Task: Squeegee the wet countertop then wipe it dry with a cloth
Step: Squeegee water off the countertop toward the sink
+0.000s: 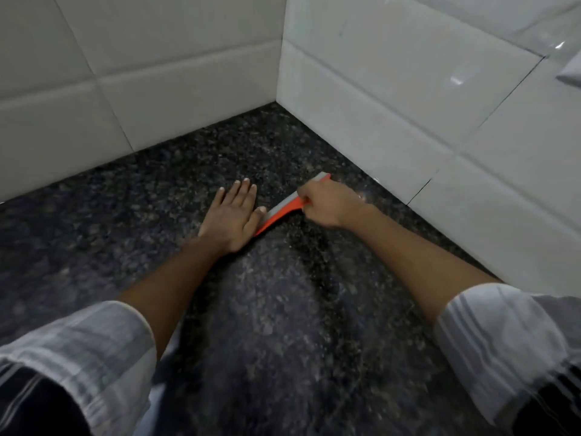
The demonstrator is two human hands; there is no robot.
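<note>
An orange squeegee (284,210) with a grey blade lies edge-down on the dark speckled granite countertop (267,309), slanting from lower left to upper right. My right hand (330,204) is closed around its upper part. My left hand (234,214) rests flat on the counter, fingers spread, its thumb side touching the squeegee's lower end. A paler wet streak runs across the stone toward me from the blade. No cloth is in view.
White tiled walls (141,89) meet in a corner (278,99) just beyond my hands; the right wall (440,127) runs close beside my right forearm. Both rolled white sleeves fill the bottom corners.
</note>
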